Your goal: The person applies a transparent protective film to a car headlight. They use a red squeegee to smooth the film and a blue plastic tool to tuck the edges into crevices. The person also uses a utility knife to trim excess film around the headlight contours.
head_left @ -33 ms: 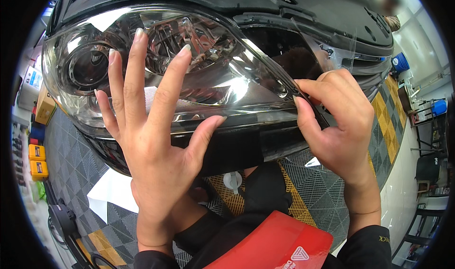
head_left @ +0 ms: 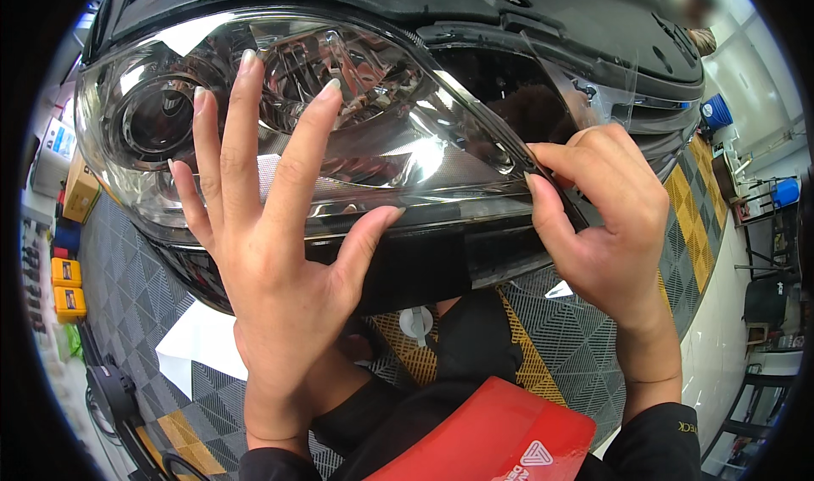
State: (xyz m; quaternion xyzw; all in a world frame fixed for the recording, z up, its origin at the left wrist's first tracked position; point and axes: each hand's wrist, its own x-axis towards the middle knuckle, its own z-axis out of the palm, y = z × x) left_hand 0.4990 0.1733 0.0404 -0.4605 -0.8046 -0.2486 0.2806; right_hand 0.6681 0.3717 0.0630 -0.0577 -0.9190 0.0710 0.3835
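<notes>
As nothing visibly shifts, work stays at the right corner of the headlight (head_left: 424,154), where I see the right hand (head_left: 606,201) nearly pinched, its grip unclear, the left hand (head_left: 275,265) spread open over the lens (head_left: 161,112).

- Red panel (head_left: 475,434): white triangular emblem (head_left: 536,454) with partly cut-off white capital lettering.
- Right dark sleeve (head_left: 653,443): yellow capital letters (head_left: 688,427) near the cuff.
- White-and-blue box (head_left: 59,142) at left: print too small to read.
</notes>
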